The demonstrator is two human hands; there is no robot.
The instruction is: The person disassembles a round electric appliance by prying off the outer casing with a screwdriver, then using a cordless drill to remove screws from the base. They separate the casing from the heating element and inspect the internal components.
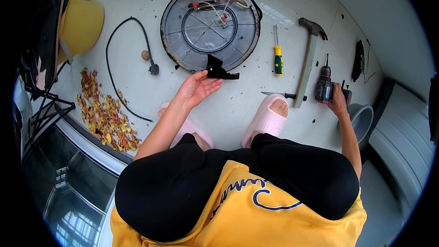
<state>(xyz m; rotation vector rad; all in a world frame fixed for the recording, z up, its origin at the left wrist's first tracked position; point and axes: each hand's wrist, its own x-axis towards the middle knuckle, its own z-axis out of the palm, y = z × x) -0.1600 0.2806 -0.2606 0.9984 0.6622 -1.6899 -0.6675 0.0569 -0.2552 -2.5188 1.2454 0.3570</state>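
Note:
Between the thumb and fingers of my left hand [194,91] is a jagged black plastic piece [220,69]. It is held at the near rim of a round grey appliance base [176,34], which has wires and red connectors on it. My right hand [337,102] is closed around the grip of a cordless drill [323,86], whose bit points away from me. The drill is low over the floor or on it; I cannot tell which. Left of the drill lie a claw hammer [306,66], a knife [290,95] and a yellow-green screwdriver [278,60].
A black power cord [108,59] curves across the floor on the left, near a walnut-like ball [145,55]. Dried peel pieces [107,119] lie spread beside the door track. A yellow bucket [84,23] stands far left, a grey bucket [362,121] at right. Black fragments are scattered about.

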